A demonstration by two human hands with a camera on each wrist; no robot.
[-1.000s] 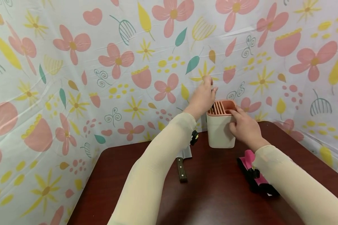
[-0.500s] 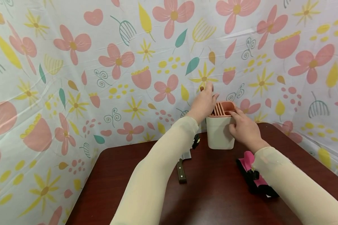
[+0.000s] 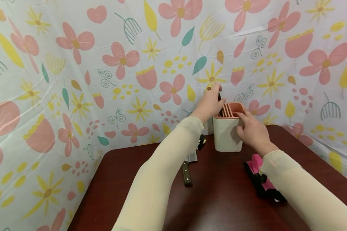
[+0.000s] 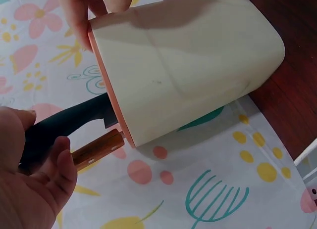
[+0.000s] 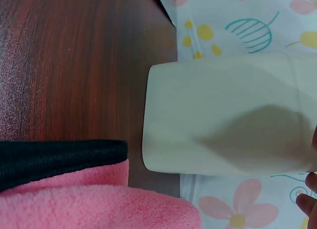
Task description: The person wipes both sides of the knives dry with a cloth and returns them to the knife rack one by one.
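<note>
A cream knife holder [image 3: 227, 136] with an orange slotted top stands upright near the back of the table. My left hand [image 3: 209, 104] is over the slots at its left end, thumb and fingers round the black handle of a knife [image 4: 74, 115]. That knife's blade is mostly hidden inside the holder. Close beside it, a wooden-handled knife [image 4: 99, 149] also sits in the holder, its handle sticking out. With my right hand [image 3: 254, 131] I grip the holder's rim at the right, fingers over the edge and thumb against the side wall.
A cleaver [image 3: 187, 175] with a dark riveted handle lies on the table [image 3: 138, 192] left of the holder, partly behind my left forearm. A pink and black fleecy thing [image 3: 255, 163] lies under my right forearm. A flower-printed sheet [image 3: 150, 112] hangs behind the table.
My left hand has come down slightly and shifted a little left, so the handles beside it now show more. My right hand stays at the holder's rim.
</note>
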